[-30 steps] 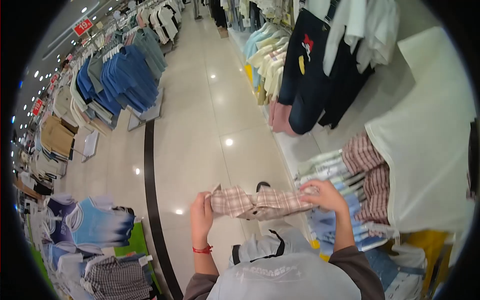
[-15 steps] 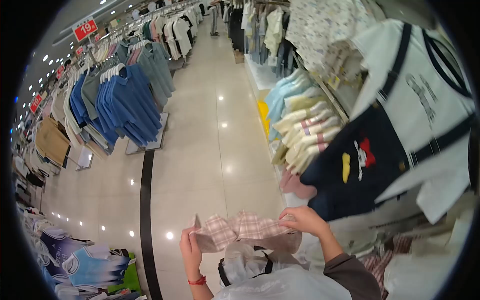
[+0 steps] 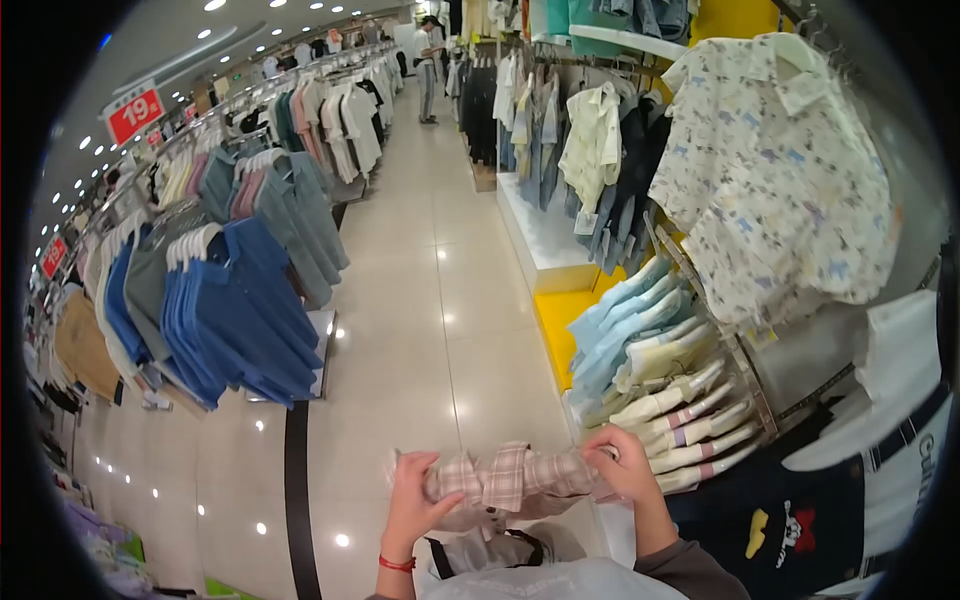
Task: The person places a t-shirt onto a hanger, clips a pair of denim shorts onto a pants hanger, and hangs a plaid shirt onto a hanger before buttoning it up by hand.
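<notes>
A pink-and-white plaid shirt (image 3: 508, 480) is stretched sideways in front of my body, bunched up near its collar. My left hand (image 3: 412, 500), with a red cord on the wrist, grips its left end, thumb in front and fingertips curled over the top. At the other end, my right hand (image 3: 622, 465) pinches the cloth between thumb and fingers. Lower parts of the shirt hang out of sight. Just below it, against my front, is a whitish translucent bag (image 3: 500, 550) with black straps.
Blue polo shirts (image 3: 235, 310) hang on a rack to the left, under a red price sign (image 3: 135, 115). Children's clothes (image 3: 660, 370) and a printed shirt (image 3: 785, 190) hang at right, beside dark overalls (image 3: 780, 510). A person (image 3: 427, 70) stands far down the aisle.
My view has tilted up and shifted, showing more of the aisle. The left hand has turned, its thumb now across the front of the shirt. Both hands still hold the cloth.
</notes>
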### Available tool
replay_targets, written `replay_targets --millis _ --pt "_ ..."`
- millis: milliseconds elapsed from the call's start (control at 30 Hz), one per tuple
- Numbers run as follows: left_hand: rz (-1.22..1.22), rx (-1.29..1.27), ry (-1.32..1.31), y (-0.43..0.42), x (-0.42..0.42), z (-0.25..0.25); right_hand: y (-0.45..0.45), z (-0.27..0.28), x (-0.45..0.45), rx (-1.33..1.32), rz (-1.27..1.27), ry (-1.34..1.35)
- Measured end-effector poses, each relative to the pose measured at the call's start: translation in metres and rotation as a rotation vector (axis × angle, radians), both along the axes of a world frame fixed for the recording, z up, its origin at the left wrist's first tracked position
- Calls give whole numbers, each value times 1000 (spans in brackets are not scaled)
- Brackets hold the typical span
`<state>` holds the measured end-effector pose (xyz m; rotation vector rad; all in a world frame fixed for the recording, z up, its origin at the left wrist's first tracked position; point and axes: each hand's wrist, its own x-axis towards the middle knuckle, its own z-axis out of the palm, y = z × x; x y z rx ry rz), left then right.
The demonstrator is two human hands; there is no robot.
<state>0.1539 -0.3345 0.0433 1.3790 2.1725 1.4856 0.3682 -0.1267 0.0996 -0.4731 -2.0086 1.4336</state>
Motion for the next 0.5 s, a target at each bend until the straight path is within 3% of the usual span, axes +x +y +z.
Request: replay_targets --millis 67,167,267,500 --pt "-176 -3 179 50 -26 29 14 12 -25 -47 42 61" --pt "-631 -76 247 124 -55 25 52 16 -64 11 48 90" --pt "-782 -187 62 184 -77 -27 113 6 -106 59 -23 50" --pt "-374 75 152 327 -188 -21 282 -9 -214 -91 -118 82"
